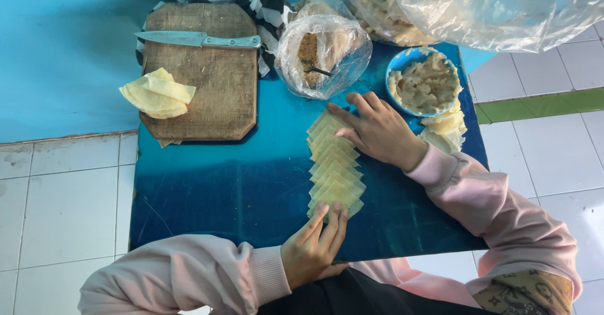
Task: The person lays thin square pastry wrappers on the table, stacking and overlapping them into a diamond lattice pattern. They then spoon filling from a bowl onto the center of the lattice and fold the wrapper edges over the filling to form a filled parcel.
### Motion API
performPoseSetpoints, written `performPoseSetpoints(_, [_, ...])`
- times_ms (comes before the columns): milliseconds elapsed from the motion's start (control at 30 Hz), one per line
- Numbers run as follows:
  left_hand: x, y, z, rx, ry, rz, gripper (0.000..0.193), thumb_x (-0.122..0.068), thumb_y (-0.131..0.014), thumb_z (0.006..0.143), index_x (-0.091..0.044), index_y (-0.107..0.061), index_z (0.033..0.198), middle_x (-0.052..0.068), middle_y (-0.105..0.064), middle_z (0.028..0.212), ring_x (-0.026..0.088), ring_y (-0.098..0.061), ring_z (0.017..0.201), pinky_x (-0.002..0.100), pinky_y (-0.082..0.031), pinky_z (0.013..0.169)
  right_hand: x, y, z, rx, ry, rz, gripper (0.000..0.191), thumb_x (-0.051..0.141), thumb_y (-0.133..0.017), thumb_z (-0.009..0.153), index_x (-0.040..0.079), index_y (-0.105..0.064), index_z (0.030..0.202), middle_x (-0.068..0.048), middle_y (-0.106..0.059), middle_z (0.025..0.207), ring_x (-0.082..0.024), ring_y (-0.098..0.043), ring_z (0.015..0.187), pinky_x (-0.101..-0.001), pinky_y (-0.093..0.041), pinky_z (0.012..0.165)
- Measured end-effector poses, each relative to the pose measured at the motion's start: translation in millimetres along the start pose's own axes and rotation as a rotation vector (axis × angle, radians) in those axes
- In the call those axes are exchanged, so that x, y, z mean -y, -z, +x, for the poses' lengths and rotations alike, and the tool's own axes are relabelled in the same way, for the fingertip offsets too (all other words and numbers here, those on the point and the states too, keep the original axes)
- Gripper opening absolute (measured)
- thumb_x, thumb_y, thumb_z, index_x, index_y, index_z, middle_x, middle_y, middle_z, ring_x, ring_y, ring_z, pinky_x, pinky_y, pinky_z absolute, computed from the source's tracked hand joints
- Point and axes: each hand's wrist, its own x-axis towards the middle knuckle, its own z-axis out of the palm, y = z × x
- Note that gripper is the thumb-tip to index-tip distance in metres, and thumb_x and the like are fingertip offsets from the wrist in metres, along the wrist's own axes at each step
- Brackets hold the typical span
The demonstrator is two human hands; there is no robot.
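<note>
The single head view looks almost straight down from above the person onto a small blue table (201, 189), fairly close. The near edge sits at the sleeves, and the far side reaches a blue wall (63, 38), with tiled floor (63, 208) showing left and right.

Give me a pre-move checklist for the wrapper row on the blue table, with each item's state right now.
1. Row of wrappers laid overlapping in a line: ok.
2. Left hand fingertips on the near end of the row: ok.
3. Right hand flat on the far end: ok.
4. Bowl of filling beside the right hand, filled: ok.
5. Knife parked on the cutting board, away from both hands: ok.
6. Spoon for the filling: cannot tell, none visible in the bowl.
</note>
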Motion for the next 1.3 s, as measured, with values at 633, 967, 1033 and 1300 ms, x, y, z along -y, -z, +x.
performPoseSetpoints(633, [-8,-11,5,0.003,0.024,-0.044,0.102,-0.079,-0.047,0.092,0.011,-0.057,0.137,0.03,-0.066,0.128,0.043,-0.064,0.12,0.044,-0.029,0.122,-52,50,-88,-0.088,-0.419,-0.017,0.031,0.025,-0.087,0.081,0.014,-0.08,0.109,-0.007,-0.061,0.122,-0.031,-0.048,0.107,-0.0417,-0.046,0.098])
performPoseSetpoints(967, [-9,-8,3,0.019,0.015,-0.032,0.103,-0.081,-0.049,0.089,0.011,-0.058,0.136,0.03,-0.066,0.127,0.043,-0.065,0.118,0.043,-0.028,0.122,-45,48,-92,-0.125,-0.421,-0.04,0.029,0.021,-0.086,0.081,0.014,-0.079,0.109,-0.008,-0.061,0.124,-0.034,-0.049,0.118,-0.0429,-0.045,0.105])
performPoseSetpoints(1033, [-9,-7,2,0.018,0.018,-0.032,0.103,-0.08,-0.049,0.089,0.011,-0.058,0.136,0.03,-0.066,0.127,0.043,-0.065,0.117,0.043,-0.028,0.122,-42,49,-92,-0.121,-0.429,-0.039,0.03,0.021,-0.086,0.081,0.014,-0.079,0.109,-0.009,-0.06,0.125,-0.035,-0.048,0.117,-0.0435,-0.044,0.105])
performPoseSetpoints(1300, [-8,-5,5,0.013,0.032,-0.012,0.101,-0.079,-0.046,0.091,0.01,-0.056,0.138,0.029,-0.065,0.129,0.043,-0.064,0.12,0.043,-0.027,0.123,-32,62,-92,-0.15,-0.446,-0.025,0.03,0.018,-0.084,0.085,0.017,-0.075,0.114,-0.01,-0.056,0.131,-0.036,-0.047,0.121,-0.0446,-0.043,0.109])
